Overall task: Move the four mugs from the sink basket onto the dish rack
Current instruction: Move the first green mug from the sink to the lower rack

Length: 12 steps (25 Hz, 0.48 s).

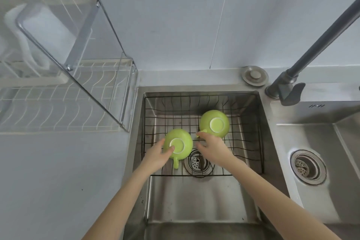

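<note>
Both my forearms reach forward and down from the lower edge of view, bare, converging slightly toward the middle. My left hand (155,155) is palm down, wrist straight, its fingers (158,143) spread and curled in a loose open cup, thumb set apart. My right hand (213,147) is also palm down, fingers loosely parted and stretched forward, not closed.

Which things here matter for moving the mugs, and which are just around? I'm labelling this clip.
Job: near green mug, far green mug, sink basket, dish rack, left hand, right hand.

Around: faucet, sink plug, right basin drain.
</note>
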Motion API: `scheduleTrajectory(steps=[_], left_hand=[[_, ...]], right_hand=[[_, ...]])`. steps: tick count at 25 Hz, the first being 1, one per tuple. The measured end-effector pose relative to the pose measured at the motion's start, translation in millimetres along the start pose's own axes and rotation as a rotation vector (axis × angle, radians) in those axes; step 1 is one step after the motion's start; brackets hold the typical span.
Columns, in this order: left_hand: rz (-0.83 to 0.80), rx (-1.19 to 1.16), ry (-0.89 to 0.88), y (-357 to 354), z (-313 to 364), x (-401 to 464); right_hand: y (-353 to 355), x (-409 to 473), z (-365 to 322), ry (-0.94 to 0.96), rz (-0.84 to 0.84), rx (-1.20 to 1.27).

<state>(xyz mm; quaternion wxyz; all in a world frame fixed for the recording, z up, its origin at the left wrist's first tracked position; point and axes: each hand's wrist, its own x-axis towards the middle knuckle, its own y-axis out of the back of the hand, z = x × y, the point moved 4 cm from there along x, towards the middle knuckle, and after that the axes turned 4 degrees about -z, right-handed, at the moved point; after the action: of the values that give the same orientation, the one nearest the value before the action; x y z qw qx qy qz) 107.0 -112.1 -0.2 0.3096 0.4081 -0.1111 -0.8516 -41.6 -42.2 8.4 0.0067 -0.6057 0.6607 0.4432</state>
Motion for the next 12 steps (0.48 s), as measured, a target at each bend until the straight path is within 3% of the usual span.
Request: scheduleTrajectory(steps=[4,12], left_hand=[[-0.028,-0.132,0.073,-18.7,-20.2,29.8],[0.062,-0.219,0.135,-26.9,-36.0,70.2]], right_hand=[[-20.3,25.0,14.2,-0.096,-0.076,0.088],[-50.3,64.0,26.5,-0.207,-0.109,0.179]])
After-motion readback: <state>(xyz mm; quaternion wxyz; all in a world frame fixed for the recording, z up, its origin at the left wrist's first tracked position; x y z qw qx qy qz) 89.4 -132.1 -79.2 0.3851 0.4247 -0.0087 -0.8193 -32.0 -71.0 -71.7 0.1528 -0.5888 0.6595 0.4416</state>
